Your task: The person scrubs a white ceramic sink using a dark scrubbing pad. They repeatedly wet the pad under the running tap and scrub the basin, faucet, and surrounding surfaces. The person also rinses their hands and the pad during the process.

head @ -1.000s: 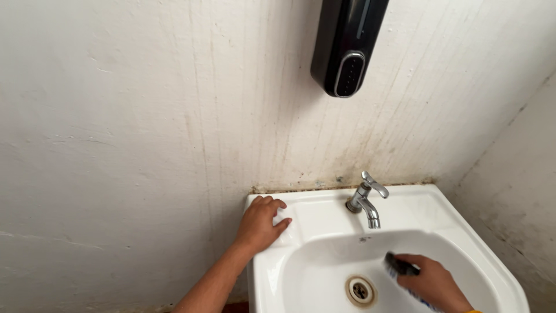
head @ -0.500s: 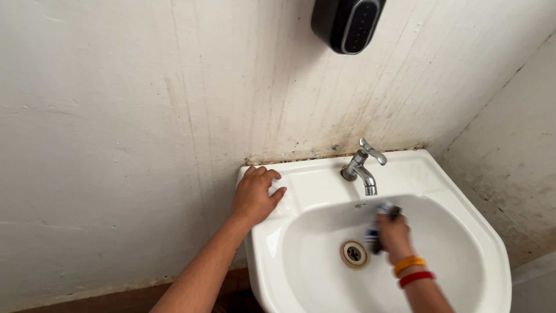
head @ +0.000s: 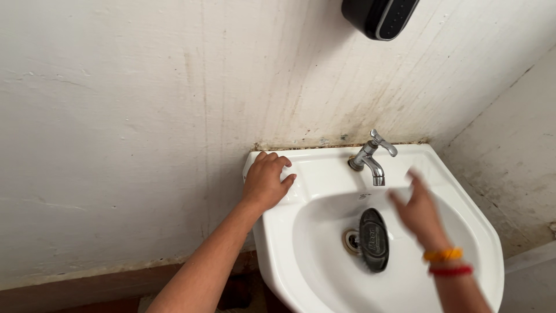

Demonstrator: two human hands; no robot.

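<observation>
— Where's the scrub brush?

— Lying loose in the white basin, bristles down, its dark oval back partly over the drain.

— And the 2 hands?

— The right hand hovers just beside it, fingers spread, gripping nothing (it's motion-blurred). The left hand lies palm-down on the basin's back left corner, pressing the rim, holding nothing.

— Anything else?

— A chrome tap on the back ledge; a black dispenser on the stained wall.

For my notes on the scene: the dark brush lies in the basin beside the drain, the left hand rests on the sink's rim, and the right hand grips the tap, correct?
Not quite: the head view shows the right hand open above the basin, apart from the tap. The brush, left hand and sink are as stated.
</observation>
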